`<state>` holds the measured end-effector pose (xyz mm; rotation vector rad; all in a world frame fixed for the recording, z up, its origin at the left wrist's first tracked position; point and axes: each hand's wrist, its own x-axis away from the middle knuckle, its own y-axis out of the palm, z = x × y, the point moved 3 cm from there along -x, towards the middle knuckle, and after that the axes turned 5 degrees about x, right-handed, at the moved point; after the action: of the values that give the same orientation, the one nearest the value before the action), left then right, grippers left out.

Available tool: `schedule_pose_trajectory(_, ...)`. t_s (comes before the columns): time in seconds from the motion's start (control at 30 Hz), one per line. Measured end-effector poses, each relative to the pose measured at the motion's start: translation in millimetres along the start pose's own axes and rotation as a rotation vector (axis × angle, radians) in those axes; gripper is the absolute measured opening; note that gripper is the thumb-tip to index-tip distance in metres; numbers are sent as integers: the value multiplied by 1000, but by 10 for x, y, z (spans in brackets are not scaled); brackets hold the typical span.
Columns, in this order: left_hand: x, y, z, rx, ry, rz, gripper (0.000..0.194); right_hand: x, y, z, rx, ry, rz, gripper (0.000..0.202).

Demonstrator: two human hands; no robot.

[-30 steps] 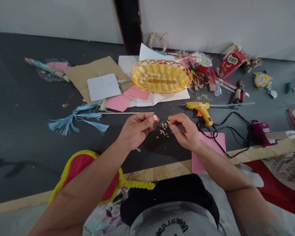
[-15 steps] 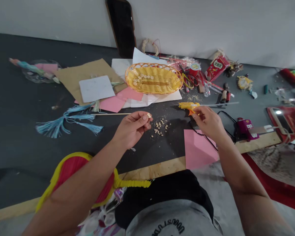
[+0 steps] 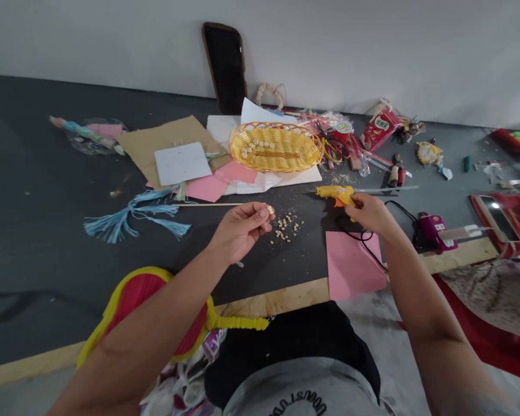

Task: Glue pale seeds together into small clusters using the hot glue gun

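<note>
partly hidden, pale bit [image 3: 270, 210] tight in left hand [image 3: 241, 229], glue gun [image 3: 334, 191] in right hand [image 3: 370, 212]

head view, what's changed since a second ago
The right hand has moved rightward from beside the scattered pale bits and taken hold of the yellow glue gun by its handle. The left hand still pinches a small pale piece; the wicker basket stays put.

Dim light casts soft shadows on the dark tabletop [image 3: 39, 260].
</note>
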<state>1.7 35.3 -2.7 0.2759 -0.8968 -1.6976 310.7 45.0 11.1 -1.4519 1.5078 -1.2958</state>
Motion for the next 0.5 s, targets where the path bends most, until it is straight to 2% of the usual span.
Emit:
schedule_pose_trajectory(0.07,-2,-4,-2,-3,1,-2,24,18,-22,9,-184,-3,-7,25)
schedule_pose_trajectory(0.17,-6,-12,-4,-2,2,0,24,119,-92,-40,-602,-22,-31,31)
schedule_pose_trajectory(0.27,-9,-15,2,6,2,1,23,239,-149,-179,-1000,-84,-124,35)
schedule_pose_trajectory(0.4,-11,-30,13,4,-7,18,23,296,-42,-428,-1185,-205,-313,46)
schedule_pose_trajectory(0.5,-14,-51,19,9,0,25,23,282,140,-569,-1228,-272,-354,48)
